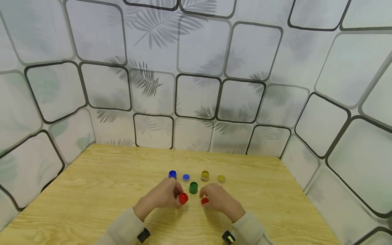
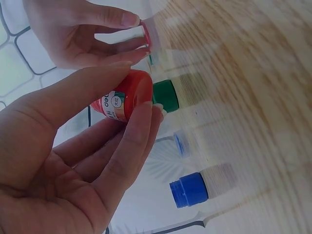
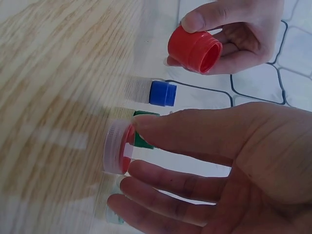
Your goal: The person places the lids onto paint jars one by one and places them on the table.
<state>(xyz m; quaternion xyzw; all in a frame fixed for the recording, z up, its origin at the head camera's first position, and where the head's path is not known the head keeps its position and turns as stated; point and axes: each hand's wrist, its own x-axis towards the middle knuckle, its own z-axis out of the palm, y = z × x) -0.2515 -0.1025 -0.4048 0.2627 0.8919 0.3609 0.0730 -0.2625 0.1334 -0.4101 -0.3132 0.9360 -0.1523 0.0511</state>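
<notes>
My left hand grips an uncapped red paint jar between thumb and fingertips, tilted above the table. Its open mouth and printed label show in the wrist views. Low at the tabletop, my right hand pinches the edges of a round red lid with thumb and fingertips. Between and just beyond the hands stands an uncapped green paint jar. Behind my left hand is an open blue paint jar, with a blue lid lying beside it.
Farther back stands an open yellow paint jar, a yellow lid lying to its right. All sit on a pale wooden table. Patterned curtain-like walls enclose its back and sides.
</notes>
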